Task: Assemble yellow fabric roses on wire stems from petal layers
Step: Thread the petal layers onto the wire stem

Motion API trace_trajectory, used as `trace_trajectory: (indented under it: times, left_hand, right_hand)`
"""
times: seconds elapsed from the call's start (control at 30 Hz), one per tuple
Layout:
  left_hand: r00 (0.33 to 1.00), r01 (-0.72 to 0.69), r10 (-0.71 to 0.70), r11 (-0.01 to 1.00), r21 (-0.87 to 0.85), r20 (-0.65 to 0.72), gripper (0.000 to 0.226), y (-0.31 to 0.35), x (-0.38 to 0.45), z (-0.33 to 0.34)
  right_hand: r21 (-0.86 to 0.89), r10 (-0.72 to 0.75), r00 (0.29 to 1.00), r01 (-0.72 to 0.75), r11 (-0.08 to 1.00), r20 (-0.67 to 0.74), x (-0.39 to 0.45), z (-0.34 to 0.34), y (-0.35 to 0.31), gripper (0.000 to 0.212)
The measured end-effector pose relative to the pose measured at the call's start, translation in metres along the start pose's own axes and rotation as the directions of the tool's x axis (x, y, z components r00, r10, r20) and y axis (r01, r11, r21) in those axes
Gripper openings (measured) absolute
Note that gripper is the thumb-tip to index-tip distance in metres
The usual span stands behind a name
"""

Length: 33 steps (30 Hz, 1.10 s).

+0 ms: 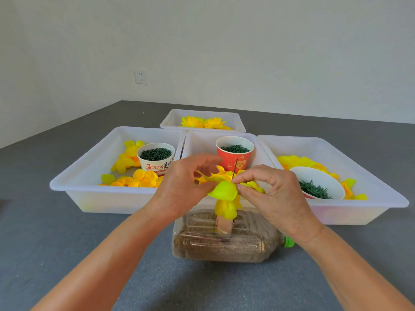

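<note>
Yellow petal layer [223, 190] pinched by left hand [179, 187] and right hand [272, 194] fingers | wire stem [235, 168] upright | risk: off-centre threading tears fabric.

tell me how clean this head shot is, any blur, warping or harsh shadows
Head view: soft, even light, with only faint shadows under the forearms and beside the plastic bottle. Wide-angle warp bows the tray rims, seen on the left tray. The left hand, right hand and petal layer look reasonably sharp; the thin wire is faint. No strong glare.
</note>
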State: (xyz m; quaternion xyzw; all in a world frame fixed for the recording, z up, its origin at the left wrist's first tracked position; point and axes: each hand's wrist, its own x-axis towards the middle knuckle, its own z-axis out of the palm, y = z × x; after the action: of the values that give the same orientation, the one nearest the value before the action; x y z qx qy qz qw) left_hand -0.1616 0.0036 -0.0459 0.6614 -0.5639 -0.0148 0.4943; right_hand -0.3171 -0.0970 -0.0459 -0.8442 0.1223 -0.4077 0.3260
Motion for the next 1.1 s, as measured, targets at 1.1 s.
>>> trace_trajectory:
  times: [1.1]
  left_hand:
    - [0.98, -0.197, 0.197, 0.977, 0.083, 0.003, 0.037, 0.0, -0.019, -0.008]
  right_hand:
    - [-0.242, -0.331, 0.944, 0.322, 0.915, 0.001, -0.004, 0.007, 0.003, 0.008]
